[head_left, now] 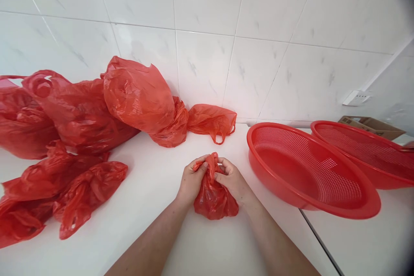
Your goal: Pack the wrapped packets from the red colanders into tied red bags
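A small red plastic bag [216, 202] with something dark bunched inside sits on the white table in front of me. What it contains cannot be made out through the plastic. My left hand [193, 177] pinches the gathered top of the bag from the left, thumb against the fingers. From the right, my right hand [231, 177] grips the twisted neck, its thumb and fingers closed on the plastic. A stub of the bag's top stands up between both hands.
Filled red bags [139, 95] line the wall to the left, with smaller ones [90, 194] nearer me. A flatter red bag [211, 120] lies behind my hands. Right stand two red plastic baskets [291, 172], [365, 151] and a cardboard box [371, 126]. A seam [320, 239] crosses the white tabletop [145, 194].
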Available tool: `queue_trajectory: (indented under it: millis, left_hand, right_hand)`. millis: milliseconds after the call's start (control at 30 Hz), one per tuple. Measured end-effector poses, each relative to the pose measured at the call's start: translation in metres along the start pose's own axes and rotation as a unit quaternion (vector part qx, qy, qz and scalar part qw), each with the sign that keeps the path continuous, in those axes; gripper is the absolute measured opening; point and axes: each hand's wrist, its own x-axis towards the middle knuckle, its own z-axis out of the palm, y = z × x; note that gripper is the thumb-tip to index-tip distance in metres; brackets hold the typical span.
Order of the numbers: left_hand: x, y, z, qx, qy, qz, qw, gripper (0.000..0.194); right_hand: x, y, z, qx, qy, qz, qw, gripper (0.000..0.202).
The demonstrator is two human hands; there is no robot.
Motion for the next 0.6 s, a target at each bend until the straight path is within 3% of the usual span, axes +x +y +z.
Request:
queue_trajectory:
  millis: [100,200,300,367,433,500,600]
  left_hand:
    - [-0.002,0.001,0.002,0.045,0.005,0.038,0.998,0.030]
    - [-0.006,0.001,0.006,0.093,-0.027,0.081,0.992,0.030]
    - [-0.008,-0.001,0.009,0.134,-0.058,0.106,0.984,0.029]
    - [-0.009,-0.003,0.009,0.161,-0.063,0.118,0.978,0.029]
    - [-0.010,-0.004,0.008,0.191,-0.056,0.147,0.969,0.030]
    - [-0.009,-0.004,0.005,0.225,-0.039,0.201,0.953,0.032]
    - [-0.009,-0.001,-0.001,0.282,-0.018,0.282,0.917,0.035]
  right_hand:
    - [0.002,0.005,-0.002,-0.102,0.068,0.007,0.993,0.032]
    - [0.004,0.010,-0.006,-0.203,0.127,-0.040,0.970,0.011]
    - [0.005,0.012,-0.009,-0.229,0.157,-0.073,0.958,0.012]
    - [0.005,0.009,-0.011,-0.160,0.136,-0.058,0.976,0.011]
    - [0.005,0.004,-0.013,-0.042,0.077,-0.028,0.996,0.010]
    - [0.005,0.000,-0.016,0.076,0.031,-0.011,0.997,0.017]
    - [0.007,-0.001,-0.024,0.159,0.065,-0.033,0.985,0.029]
